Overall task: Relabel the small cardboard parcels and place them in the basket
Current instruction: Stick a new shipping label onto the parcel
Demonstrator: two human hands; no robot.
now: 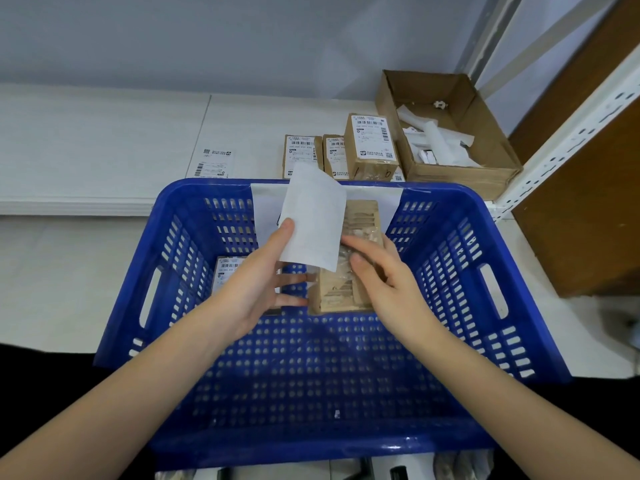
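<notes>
Over the blue plastic basket my right hand grips a small cardboard parcel whose top face shows torn label residue. My left hand pinches a white label sheet by its lower left corner, blank side towards me, the sheet standing up next to the parcel. One labelled parcel lies in the basket at the left, partly hidden by my left hand. Three labelled parcels stand on the white surface behind the basket.
An open cardboard box with white paper scraps sits at the back right beside a white metal shelf post. A loose printed label lies on the white surface at the back left. A brown panel stands at the far right.
</notes>
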